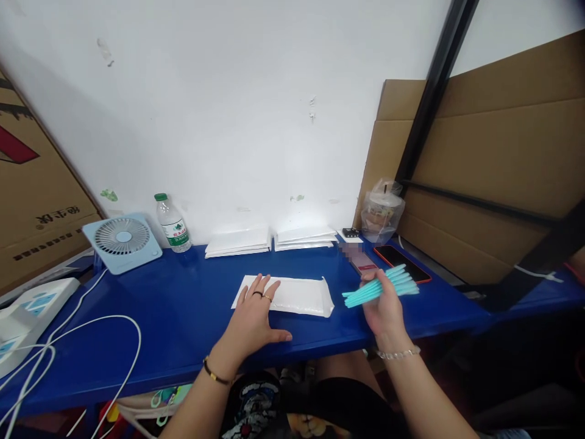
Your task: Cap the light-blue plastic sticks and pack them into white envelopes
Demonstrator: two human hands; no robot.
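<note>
1. Left hand (256,314): palm down, fingers spread, fingertips resting on the left part of the white envelope (301,296). Thumb sticks out to the right, off the envelope's near edge. Dark wristband (216,371) on that wrist, rings on the fingers.
2. Envelope: flat on the blue table (183,305) near the front edge, long side running left-right. Its right end has a lifted, uneven edge.
3. Right hand (384,314): thumb and fingers pinching a bundle of turquoise sticks (365,296), held above the table, right of the envelope and apart from it. Sticks fan out at the right end (count not readable, they overlap). Clear bead bracelet (398,353) on that wrist.
4. Just beyond the right hand: a phone with a pinkish screen (365,265), and right of it a dark phone with an orange edge (404,262).
5. Back edge, against the wall: left stack of white packets (238,242), right stack of white packets (304,238), side by side. Lidded cup in a clear bag (381,210) at the right, by the cardboard (503,140).
6. Left side: green-capped bottle (177,235) upright, light-blue fan (123,241) leaning back beside it, power strip (41,305) nearer the front, white cables (137,338) looping over the table.
</note>
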